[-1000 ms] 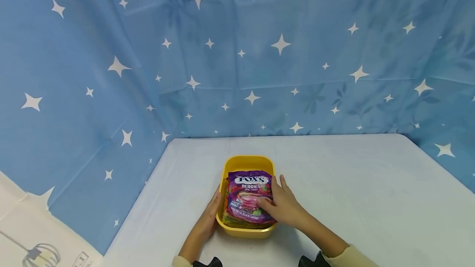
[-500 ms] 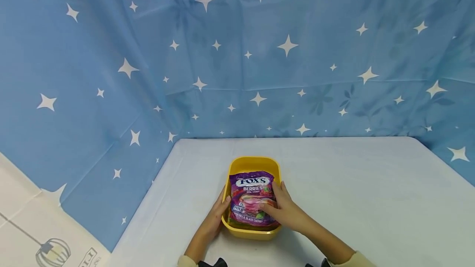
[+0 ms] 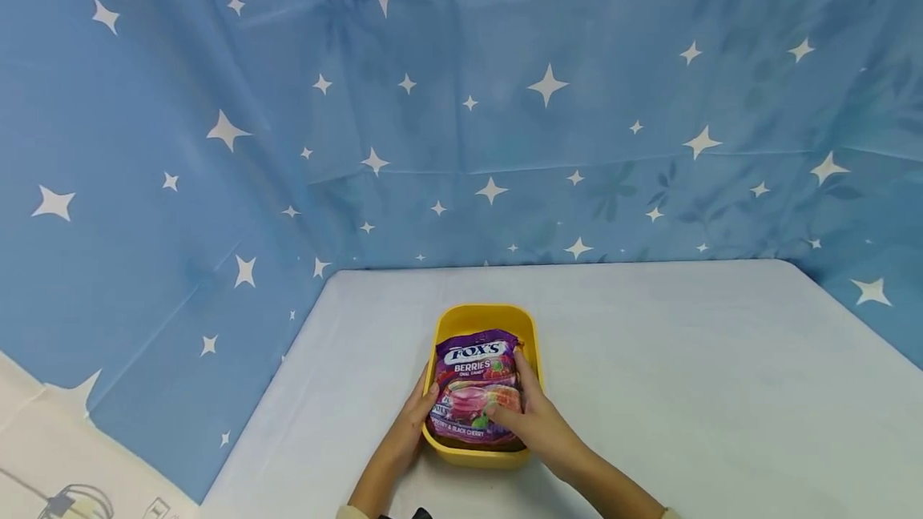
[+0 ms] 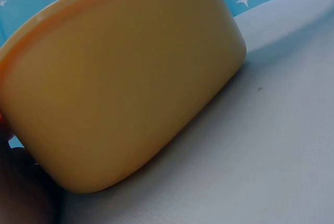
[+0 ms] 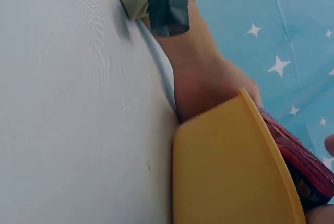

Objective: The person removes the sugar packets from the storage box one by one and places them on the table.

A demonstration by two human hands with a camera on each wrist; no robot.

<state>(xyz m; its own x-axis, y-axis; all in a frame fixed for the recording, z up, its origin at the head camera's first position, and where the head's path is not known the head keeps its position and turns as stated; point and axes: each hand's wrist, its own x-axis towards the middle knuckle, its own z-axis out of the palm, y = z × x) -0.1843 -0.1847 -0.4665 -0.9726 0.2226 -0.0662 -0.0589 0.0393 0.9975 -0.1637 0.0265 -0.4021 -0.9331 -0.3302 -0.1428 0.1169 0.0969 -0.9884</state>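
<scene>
A purple bag of Fox's berries candy [image 3: 469, 395] lies face up in a yellow plastic container [image 3: 485, 315]. My right hand [image 3: 542, 424] grips the bag's right edge, its thumb on the printed front and its other fingers along the side. On the container's left, my left hand [image 3: 404, 427] holds the wall, with the thumb at the rim. The left wrist view is mostly filled by the container's outer wall [image 4: 120, 88]. From the right wrist, the bag [image 5: 295, 148] shows tilted above the rim. What lies under the bag is mostly hidden.
A white-covered table [image 3: 685, 375] carries the container near its front. Behind it and to the left hangs a blue curtain [image 3: 447, 126] with white stars. A cream cloth with printed drawings [image 3: 43, 455] shows at the lower left.
The candy bag has shifted left within the container, carried by my right hand, baring some of the right side. My left thumb has come up to the left rim. The head view swayed slightly.
</scene>
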